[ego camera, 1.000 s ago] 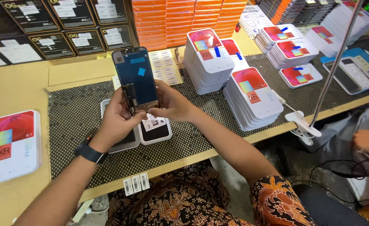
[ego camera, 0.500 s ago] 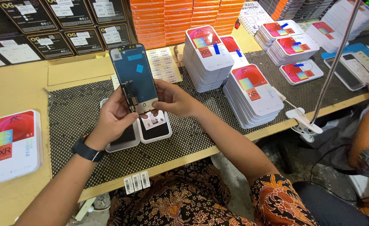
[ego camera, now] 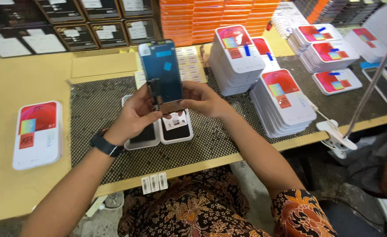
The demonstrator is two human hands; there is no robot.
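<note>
Now both hands are holding a phone display panel (ego camera: 163,72) upright over the bench's mesh mat (ego camera: 97,105).

Left hand (ego camera: 136,116) and right hand (ego camera: 202,98) are pinching its lower end, seemingly by the flex strip; since a moment ago it is sitting slightly lower, above two open white trays (ego camera: 176,129) near the bench's front edge, beside stacked white boxes (ego camera: 283,103).

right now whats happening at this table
A person seated at a workbench holds a phone screen panel upright in both hands: the left hand grips its lower left edge by the flex strip, and the right hand pinches the lower right corner. Below the hands, two open white trays sit on a black mesh mat. Stacks of white boxes with red labels stand to the right, and a single white box lies at the left.
</note>
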